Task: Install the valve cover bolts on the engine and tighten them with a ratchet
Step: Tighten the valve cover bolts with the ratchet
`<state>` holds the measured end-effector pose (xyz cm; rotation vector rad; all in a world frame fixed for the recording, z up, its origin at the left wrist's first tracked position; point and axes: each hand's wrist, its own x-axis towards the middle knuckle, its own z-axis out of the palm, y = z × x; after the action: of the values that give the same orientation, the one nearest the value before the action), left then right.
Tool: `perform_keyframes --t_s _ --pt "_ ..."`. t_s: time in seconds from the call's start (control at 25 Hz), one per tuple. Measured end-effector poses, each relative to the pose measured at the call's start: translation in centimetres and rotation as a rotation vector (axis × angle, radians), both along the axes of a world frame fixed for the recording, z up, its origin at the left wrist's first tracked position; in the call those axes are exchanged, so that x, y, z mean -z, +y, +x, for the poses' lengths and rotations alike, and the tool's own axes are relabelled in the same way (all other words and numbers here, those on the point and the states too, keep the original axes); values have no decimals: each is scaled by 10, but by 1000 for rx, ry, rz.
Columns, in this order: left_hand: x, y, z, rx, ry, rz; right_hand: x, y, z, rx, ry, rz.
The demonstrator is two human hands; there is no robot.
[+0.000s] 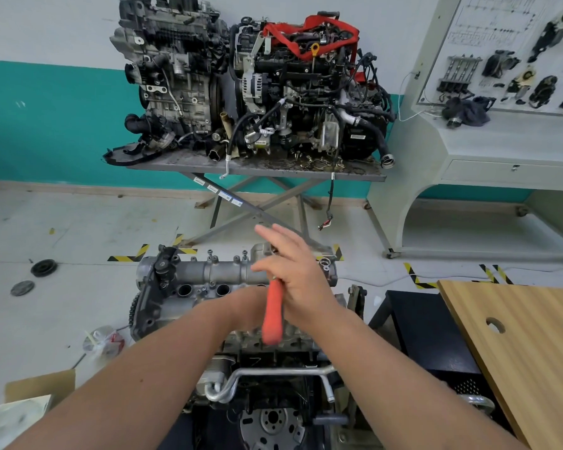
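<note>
The engine's grey valve cover (221,271) lies below me, with bolts (211,255) standing up along its far edge. A ratchet with an orange handle (272,315) points toward me over the cover's right half. My right hand (293,274) lies over the handle's upper end with its fingers stretched straight and blurred. My left hand (246,306) reaches in from the left behind the handle; its fingers are hidden by the handle and my right hand. The ratchet's head is covered too.
Two engines sit on a scissor-lift table (257,167) against the back wall. A white training panel (501,60) stands at the right, and a wooden board (517,336) lies beside the engine. Pulleys (43,267), a plastic bag (103,342) and a cardboard box (39,384) lie on the floor at left.
</note>
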<state>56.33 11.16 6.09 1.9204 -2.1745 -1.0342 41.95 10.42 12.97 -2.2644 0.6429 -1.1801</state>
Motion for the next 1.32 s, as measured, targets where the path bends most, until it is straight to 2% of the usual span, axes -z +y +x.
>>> perform_keyframes --t_s 0.04,0.08,0.12,0.2,0.28,0.36,0.44,0.52,0.56,0.6,0.68,0.72,0.8,0.88,0.96,1.0,1.08,1.16,1.24,1.32 --pt "0 2 -2 -45 73 -36 0 -2 2 12 141 -254" --pt "2 4 -2 -110 141 -68 -4 -4 4 43 293 -413" --pt "3 5 -2 -133 165 -123 -12 -7 5 83 443 -469" --pt "1 4 -6 -26 24 -120 -34 -11 8 180 717 -483" --pt "1 3 -6 -10 -41 -43 -52 -19 11 158 919 -431" --pt "3 1 -4 -29 -51 -51 -71 -26 18 26 1084 -306" --pt "3 2 -3 -21 -51 -54 -82 -30 26 -25 1154 -200" --pt "3 4 -3 -13 -53 -55 -85 -33 30 0 1115 -40" --pt "2 5 -4 -6 -58 -59 -84 -35 30 10 1036 122" --pt "0 5 -5 -10 -56 -59 -81 -36 28 -1 893 368" --pt "-2 7 -5 -25 -37 -56 -73 -32 24 -35 415 978" --pt "-2 8 -5 -36 -24 -53 -66 -29 22 -55 132 1209" --pt "0 9 -5 -54 12 -51 -48 -22 18 -82 -418 1452" --pt "-1 10 -6 -53 29 -48 -33 -18 11 -106 -803 1493" --pt "1 8 -5 -51 21 -46 -20 -13 4 -158 -954 1417" --pt "1 8 -5 -49 11 -48 -14 -8 2 -174 -944 1321" --pt "2 7 -4 -66 3 -58 -3 2 0 -59 -670 970" --pt "3 8 -4 -73 5 -58 8 7 -2 120 -317 420" --pt "4 9 -6 -84 18 -56 11 3 -2 144 -71 -99" --pt "3 13 -9 -163 194 -85 -2 -1 2 172 233 -365"
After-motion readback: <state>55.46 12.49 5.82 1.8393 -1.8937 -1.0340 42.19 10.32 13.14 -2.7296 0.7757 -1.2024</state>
